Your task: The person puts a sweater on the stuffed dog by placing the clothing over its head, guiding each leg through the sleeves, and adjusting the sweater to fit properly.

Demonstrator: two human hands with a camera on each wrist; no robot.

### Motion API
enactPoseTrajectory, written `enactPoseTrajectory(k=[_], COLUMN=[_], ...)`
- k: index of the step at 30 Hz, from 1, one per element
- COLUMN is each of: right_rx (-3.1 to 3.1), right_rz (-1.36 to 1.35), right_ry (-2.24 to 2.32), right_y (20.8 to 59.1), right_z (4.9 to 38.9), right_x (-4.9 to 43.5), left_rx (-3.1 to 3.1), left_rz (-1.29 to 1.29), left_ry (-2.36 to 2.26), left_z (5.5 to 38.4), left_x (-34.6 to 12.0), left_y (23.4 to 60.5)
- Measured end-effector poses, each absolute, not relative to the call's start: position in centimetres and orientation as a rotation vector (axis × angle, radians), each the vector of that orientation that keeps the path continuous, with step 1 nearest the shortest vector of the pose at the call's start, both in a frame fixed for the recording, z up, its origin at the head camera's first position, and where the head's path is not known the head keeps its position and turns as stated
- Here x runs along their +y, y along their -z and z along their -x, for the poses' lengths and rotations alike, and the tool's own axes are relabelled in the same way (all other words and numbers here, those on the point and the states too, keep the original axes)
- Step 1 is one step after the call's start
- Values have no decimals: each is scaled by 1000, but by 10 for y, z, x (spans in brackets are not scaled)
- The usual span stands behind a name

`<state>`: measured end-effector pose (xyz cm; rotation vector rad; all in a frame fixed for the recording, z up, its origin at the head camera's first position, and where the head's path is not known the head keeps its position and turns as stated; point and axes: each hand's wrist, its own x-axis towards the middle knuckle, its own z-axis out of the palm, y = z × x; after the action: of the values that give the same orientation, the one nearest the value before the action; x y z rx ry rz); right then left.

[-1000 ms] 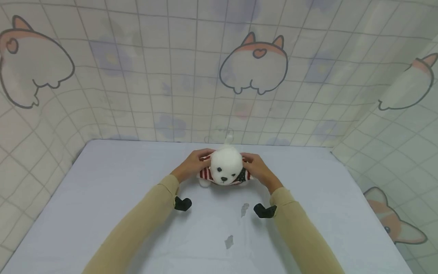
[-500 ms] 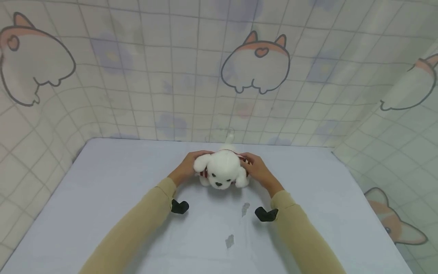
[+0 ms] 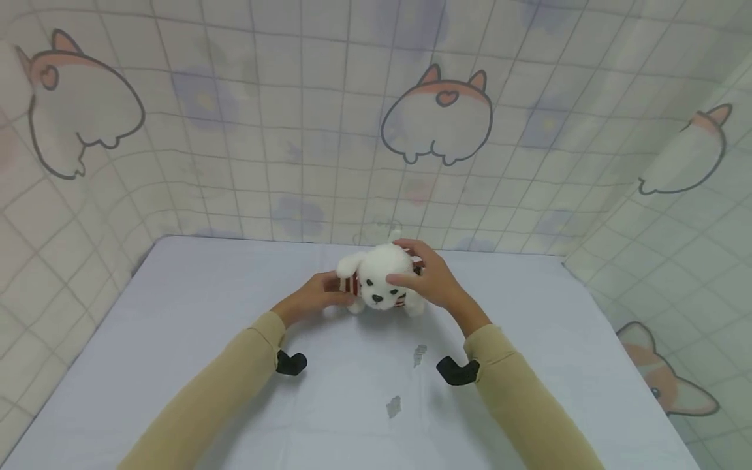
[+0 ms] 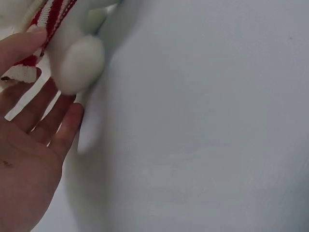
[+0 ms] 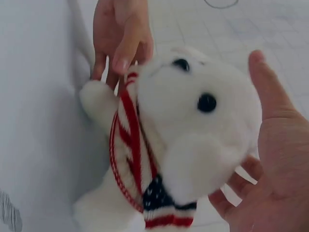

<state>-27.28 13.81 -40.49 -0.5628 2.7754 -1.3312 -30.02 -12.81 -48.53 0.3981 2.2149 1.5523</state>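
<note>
A white plush dog (image 3: 383,275) in a red-and-white striped knit sweater (image 5: 133,140) with a navy patch stands at the table's far side, facing me. At its left side my left hand (image 3: 317,294) holds the sweater; in the left wrist view the thumb (image 4: 24,46) lies on the striped knit, with the other fingers behind and below, near a white paw (image 4: 79,63). My right hand (image 3: 431,277) is spread beside the head. Its thumb (image 5: 270,87) is straight, and the other fingers reach behind the head, near the floppy ear (image 5: 193,164). Whether they touch the fur is unclear.
A pale cloth covers the table (image 3: 352,418), with two small grey patches (image 3: 393,407) on it. Behind and at the sides hang curtains (image 3: 329,130) printed with a grid and cartoon corgis. Black wrist cameras (image 3: 458,371) jut from both sleeves.
My left hand has come forward and lower along the dog's side. The right hand has risen and opened wider near the head. The dog's head, first tilted with its ears hidden, now faces forward.
</note>
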Motion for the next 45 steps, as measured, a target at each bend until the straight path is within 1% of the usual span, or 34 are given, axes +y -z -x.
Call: enactPoseTrajectory(k=[3, 6, 14, 20, 26, 29, 32, 36, 39, 45], right_rx=[2810, 2843, 2891, 2842, 2766, 2726, 2687, 2624, 2585, 2483], right_rz=[619, 640, 615, 514, 445, 423, 423, 413, 390, 374], right_ry=[1235, 1175, 1243, 1348, 1470, 1523, 1547, 1549, 1483, 1259], right_y=[402, 403, 398, 392, 392, 396, 401, 408, 405, 443], right_z=[270, 269, 267, 262, 256, 253, 249, 247, 240, 241], right_x=[130, 124, 124, 142, 176, 195, 207, 215, 214, 221], left_rx=[2230, 2267, 2433, 2433, 2431, 2441, 2427, 2410, 2414, 2393], left_rz=[-470, -489, -484, -483, -545, -592, -585, -565, -563, -589], left_ry=[-1516, -1480, -1350, -1373, -1462, -1482, -1516, -1560, -1574, -1593], left_z=[302, 304, 304, 302, 306, 306, 304, 301, 298, 291], left_x=[-123, -116, -103, -97, -93, -89, -89, -90, -92, -92], left_y=[489, 494, 496, 491, 478, 469, 461, 454, 448, 442])
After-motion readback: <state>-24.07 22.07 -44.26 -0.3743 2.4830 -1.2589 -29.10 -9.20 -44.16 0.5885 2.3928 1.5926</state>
